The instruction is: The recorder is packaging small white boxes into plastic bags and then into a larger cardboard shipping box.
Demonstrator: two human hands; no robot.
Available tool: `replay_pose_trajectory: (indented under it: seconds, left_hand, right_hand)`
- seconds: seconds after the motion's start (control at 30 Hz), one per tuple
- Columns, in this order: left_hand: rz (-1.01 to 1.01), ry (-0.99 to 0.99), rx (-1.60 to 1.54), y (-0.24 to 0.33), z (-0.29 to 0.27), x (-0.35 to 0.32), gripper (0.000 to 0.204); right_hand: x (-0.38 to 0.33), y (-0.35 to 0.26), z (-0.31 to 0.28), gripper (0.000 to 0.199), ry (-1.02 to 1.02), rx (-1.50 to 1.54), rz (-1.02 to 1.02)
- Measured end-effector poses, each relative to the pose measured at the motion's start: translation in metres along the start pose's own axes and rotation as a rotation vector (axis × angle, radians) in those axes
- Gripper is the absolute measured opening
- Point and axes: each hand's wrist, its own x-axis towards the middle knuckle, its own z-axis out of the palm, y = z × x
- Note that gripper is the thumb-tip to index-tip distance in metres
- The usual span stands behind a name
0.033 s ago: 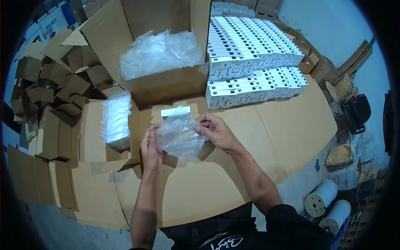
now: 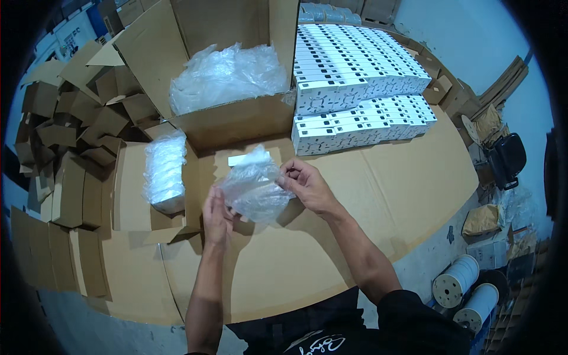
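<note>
Over the middle of the cardboard-covered table, a crumpled, clear bubble-wrap bag [image 2: 257,192] is held between my two hands. My right hand [image 2: 307,186] pinches its upper right edge with thumb and fingers. At the left edge, my left hand [image 2: 219,216] has its thumb and fingers closed on the plastic. Just behind the bag lies a flat white box [image 2: 239,160], partly covered by it. An open carton [image 2: 131,198] stands left of my left hand, with a row of bubble-wrapped packs [image 2: 165,168] inside.
A large open carton [image 2: 242,121] at the back holds a heap of clear bubble wrap [image 2: 228,77]. White boxes [image 2: 334,139] are stacked in rows to its right. Empty cartons [image 2: 74,177] pile up at the far left. Cable spools [image 2: 455,281] stand at lower right.
My left hand has slid slightly down along the bag's left edge. The bag has shifted a little and its top stands higher; my right hand has barely moved.
</note>
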Motion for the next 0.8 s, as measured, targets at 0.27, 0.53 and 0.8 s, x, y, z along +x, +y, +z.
replay_pose_trajectory:
  seconds: [0.27,0.53,0.8]
  left_hand:
    - [0.113,0.084,0.288,-0.027,0.020,-0.008,0.029]
    - [0.199,0.206,0.407,-0.010,0.035,-0.011,0.027]
    - [0.239,0.268,0.344,-0.008,0.036,-0.012,0.025]
  right_hand:
    - [0.002,0.015,0.025,0.008,0.061,0.069,-0.223]
    - [0.000,0.011,0.021,0.011,0.083,0.114,-0.106]
    - [-0.005,-0.003,0.027,0.018,0.113,0.237,-0.124]
